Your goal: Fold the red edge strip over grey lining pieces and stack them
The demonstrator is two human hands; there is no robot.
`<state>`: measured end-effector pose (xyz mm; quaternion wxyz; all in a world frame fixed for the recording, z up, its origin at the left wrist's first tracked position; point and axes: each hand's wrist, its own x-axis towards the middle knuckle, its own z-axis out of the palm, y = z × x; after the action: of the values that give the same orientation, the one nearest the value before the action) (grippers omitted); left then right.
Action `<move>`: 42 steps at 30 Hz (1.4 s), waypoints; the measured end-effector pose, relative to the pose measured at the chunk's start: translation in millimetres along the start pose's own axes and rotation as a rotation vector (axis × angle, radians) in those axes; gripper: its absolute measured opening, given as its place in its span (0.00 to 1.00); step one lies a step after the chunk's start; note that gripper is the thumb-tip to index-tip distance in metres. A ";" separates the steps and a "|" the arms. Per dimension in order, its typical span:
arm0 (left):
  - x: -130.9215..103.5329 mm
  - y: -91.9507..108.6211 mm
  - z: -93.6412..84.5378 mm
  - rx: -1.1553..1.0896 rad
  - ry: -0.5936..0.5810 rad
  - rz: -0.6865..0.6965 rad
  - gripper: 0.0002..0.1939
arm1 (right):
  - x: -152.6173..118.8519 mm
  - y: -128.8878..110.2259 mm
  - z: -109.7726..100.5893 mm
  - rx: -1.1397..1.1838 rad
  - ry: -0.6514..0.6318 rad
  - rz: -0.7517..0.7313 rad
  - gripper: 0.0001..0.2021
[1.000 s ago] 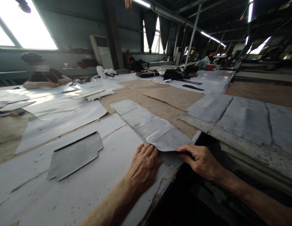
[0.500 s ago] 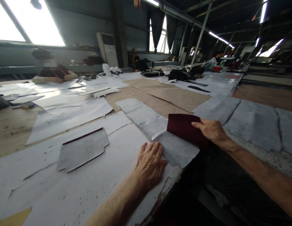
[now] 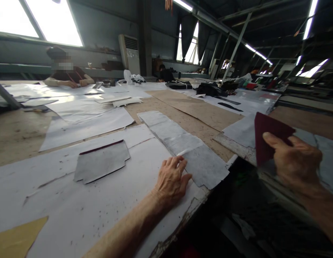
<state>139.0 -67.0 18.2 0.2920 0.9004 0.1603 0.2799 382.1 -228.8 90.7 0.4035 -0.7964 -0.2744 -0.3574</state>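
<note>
My right hand (image 3: pixel 296 163) grips a dark maroon piece of leather-like sheet (image 3: pixel 271 134), thumb on its near face, raised at the right above the table edge. My left hand (image 3: pixel 171 179) rests on the white table covering with its fingers bent and slightly apart, fingertips beside the near edge of the grey pieces (image 3: pixel 209 165). These lie in an overlapping row running away from me. A small white sliver shows by my left fingertips; what it is I cannot tell. Left of that hand lies a grey cut piece (image 3: pixel 101 163) with a maroon strip along its far edge.
More grey pieces (image 3: pixel 327 147) lie on the right-hand table beyond a dark gap (image 3: pixel 236 200). Brown sheet (image 3: pixel 193 107) and white sheets (image 3: pixel 88 125) cover the table further off. A yellow piece (image 3: pixel 21 236) is at the lower left. A co-worker (image 3: pixel 66 71) sits across the table.
My right hand has lifted the maroon piece off the grey row and carried it right, over the gap. The left hand has stayed near the grey pieces, its fingers bending more. The view has shifted slightly.
</note>
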 end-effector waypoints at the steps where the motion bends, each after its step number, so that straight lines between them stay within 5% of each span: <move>1: -0.9 -1.9 -5.1 -0.178 0.021 -0.114 0.18 | -21.5 -26.1 -4.1 -0.004 -0.016 -0.070 0.24; 4: -10.0 -12.6 -33.0 -0.768 0.038 -0.536 0.29 | -88.0 -96.7 -10.3 0.164 -0.208 -0.601 0.16; 6: -22.5 -22.2 -59.7 -0.937 0.030 -0.729 0.33 | -127.3 -130.2 -9.0 0.347 -0.426 -0.779 0.08; 11: -63.6 -39.8 -121.4 -0.470 -0.024 -0.841 0.22 | -193.3 -178.4 1.1 0.647 -0.509 -0.990 0.13; 15: -84.5 -45.9 -138.6 -0.245 -0.055 -0.835 0.20 | -217.7 -203.2 -2.1 0.763 -0.581 -1.027 0.14; 21: -92.9 -44.7 -128.2 0.008 -0.042 -0.706 0.19 | -189.3 -210.3 17.4 0.964 -1.028 -0.859 0.14; 24: -95.2 -42.6 -122.9 0.148 0.004 -0.593 0.16 | -160.4 -205.1 54.8 0.773 -0.915 -0.887 0.10; 29: -102.6 -46.3 -119.0 0.267 0.054 -0.380 0.13 | -142.8 -199.1 95.6 0.567 -0.995 -1.112 0.10; 36: -111.4 -53.2 -114.8 0.378 0.128 -0.002 0.12 | -149.5 -188.6 96.2 0.700 -0.825 -1.168 0.10; 42: -114.3 -56.7 -115.9 0.394 0.055 0.138 0.15 | -150.7 -183.3 94.3 0.729 -0.751 -1.255 0.12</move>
<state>-27.8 -24.0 14.4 0.0861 0.9409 0.1580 0.2871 192.4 -76.1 14.0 0.2432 -0.3798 -0.8852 -0.1142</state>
